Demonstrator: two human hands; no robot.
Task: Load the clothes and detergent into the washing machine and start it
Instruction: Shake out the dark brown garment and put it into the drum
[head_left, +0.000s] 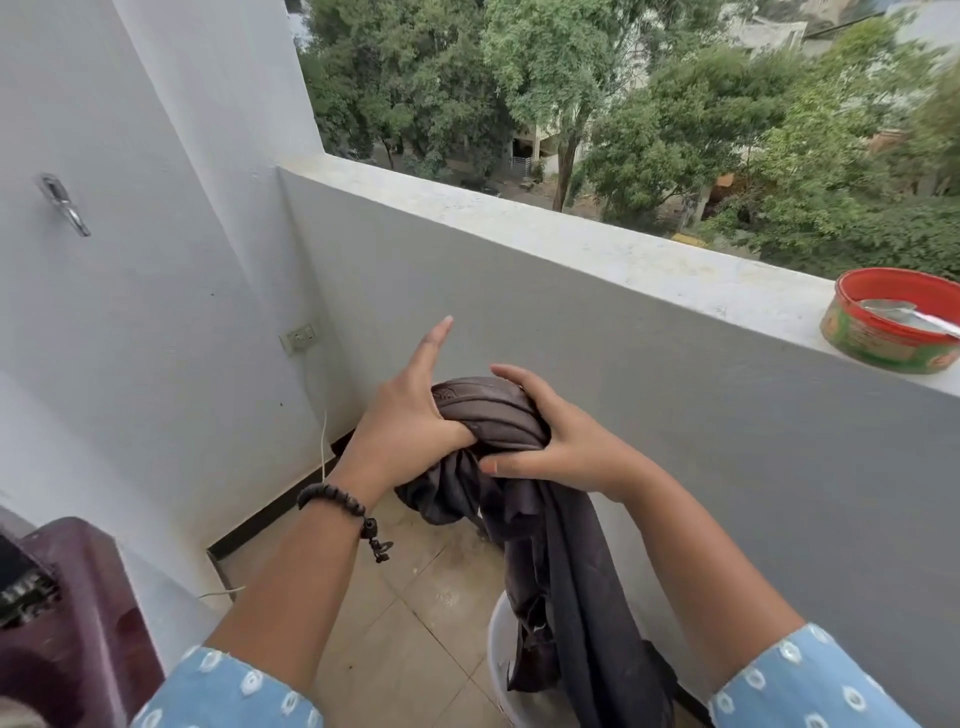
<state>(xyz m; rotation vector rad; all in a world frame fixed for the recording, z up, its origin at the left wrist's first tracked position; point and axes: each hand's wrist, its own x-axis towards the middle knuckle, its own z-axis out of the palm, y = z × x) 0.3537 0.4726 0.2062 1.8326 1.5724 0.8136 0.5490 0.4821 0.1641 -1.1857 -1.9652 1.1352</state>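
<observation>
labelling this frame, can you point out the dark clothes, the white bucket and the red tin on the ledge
dark clothes (491, 410): head view, on the twisted bundle between the hands.
white bucket (500, 644): head view, on its left rim below the hanging cloth.
red tin (878, 343): head view, on its printed side wall.

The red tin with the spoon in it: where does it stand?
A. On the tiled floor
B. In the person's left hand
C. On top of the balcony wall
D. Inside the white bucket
C: the red tin stands on the flat top of the balcony wall, at the right edge of the view.
</observation>
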